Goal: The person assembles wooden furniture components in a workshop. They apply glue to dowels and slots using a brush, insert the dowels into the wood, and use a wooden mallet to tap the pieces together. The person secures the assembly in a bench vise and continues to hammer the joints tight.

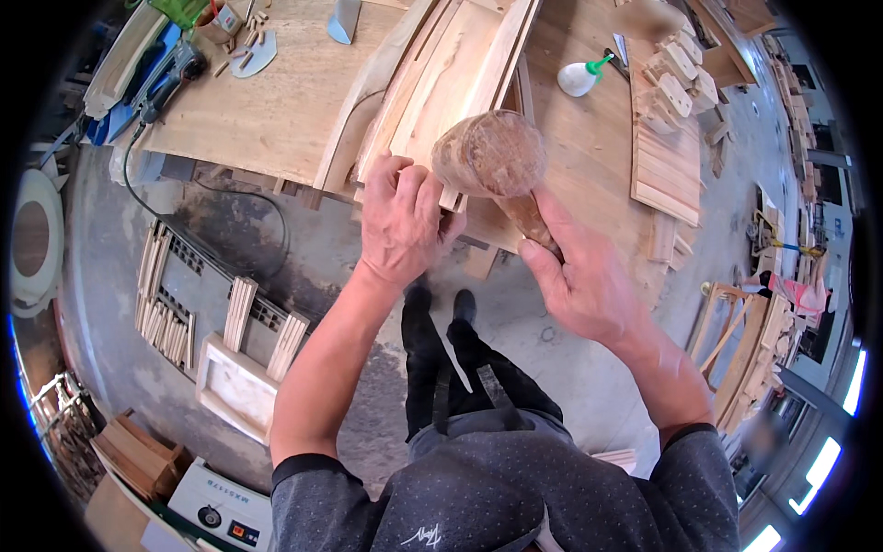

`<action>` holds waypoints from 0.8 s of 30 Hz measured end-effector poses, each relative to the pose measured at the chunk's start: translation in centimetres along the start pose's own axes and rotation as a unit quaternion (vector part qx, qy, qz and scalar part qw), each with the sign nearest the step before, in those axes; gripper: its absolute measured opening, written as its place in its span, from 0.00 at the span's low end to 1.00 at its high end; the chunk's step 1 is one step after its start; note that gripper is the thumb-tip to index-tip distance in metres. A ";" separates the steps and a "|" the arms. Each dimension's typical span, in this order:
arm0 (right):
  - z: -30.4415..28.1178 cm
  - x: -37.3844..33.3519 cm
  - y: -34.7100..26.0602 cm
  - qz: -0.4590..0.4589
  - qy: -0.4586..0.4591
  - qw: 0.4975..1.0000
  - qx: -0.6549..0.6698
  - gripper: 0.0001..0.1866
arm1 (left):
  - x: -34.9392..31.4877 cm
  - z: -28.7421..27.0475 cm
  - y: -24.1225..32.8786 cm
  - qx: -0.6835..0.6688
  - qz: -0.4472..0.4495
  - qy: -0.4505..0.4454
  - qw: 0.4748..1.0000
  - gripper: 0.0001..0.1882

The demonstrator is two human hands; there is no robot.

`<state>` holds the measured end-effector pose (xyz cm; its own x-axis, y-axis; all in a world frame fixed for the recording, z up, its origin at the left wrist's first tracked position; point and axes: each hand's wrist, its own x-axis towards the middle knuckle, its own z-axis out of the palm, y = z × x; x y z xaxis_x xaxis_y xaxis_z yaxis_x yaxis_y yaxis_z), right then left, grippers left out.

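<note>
My right hand (pixel 589 276) is wrapped round the handle of a wooden mallet (pixel 492 152). The mallet's thick round head hangs over the near end of a wooden frame (pixel 440 78) made of long pale boards. At that same near end, my left hand (pixel 405 216) has its fingers curled over the edge of the frame, gripping it. The mallet head hides part of the frame's near right corner. Whether the mallet touches the wood I cannot tell.
The frame lies on a wooden workbench (pixel 248 124). A white glue bottle (pixel 578 79) with a green cap stands right of it. Slatted panels (pixel 667 166) and shaped blocks (pixel 676 92) lie farther right. A power tool (pixel 175 83) and dowels (pixel 246 57) are at left; bundled sticks (pixel 241 313) stand below.
</note>
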<state>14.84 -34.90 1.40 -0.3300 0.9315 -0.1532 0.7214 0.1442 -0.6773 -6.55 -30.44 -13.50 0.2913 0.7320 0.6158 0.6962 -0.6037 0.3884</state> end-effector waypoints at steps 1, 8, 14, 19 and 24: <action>0.0 -0.1 0.0 -0.011 0.010 1.000 -0.003 0.34 | 0.0 0.1 0.0 -0.003 0.002 0.003 1.000 0.31; -0.3 -0.7 0.3 -0.037 0.034 0.999 -0.021 0.34 | -0.1 0.6 0.4 0.020 0.018 0.046 0.999 0.31; -0.1 0.2 1.3 -0.072 0.041 0.996 -0.019 0.34 | 0.1 0.8 0.8 0.026 0.028 0.051 0.998 0.31; -0.2 -1.0 2.0 -0.094 0.085 0.992 0.022 0.33 | -0.3 1.1 0.7 0.041 0.033 0.022 0.998 0.31; 0.7 -0.7 3.4 -0.078 0.038 0.995 -0.040 0.33 | -0.3 1.2 0.9 0.047 0.028 0.023 0.998 0.30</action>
<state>17.08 -35.33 -1.34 -0.3976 0.9175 0.0059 0.7115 0.3123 -0.6295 -5.23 -30.83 -14.14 0.3034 0.6813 0.6661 0.7389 -0.6096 0.2870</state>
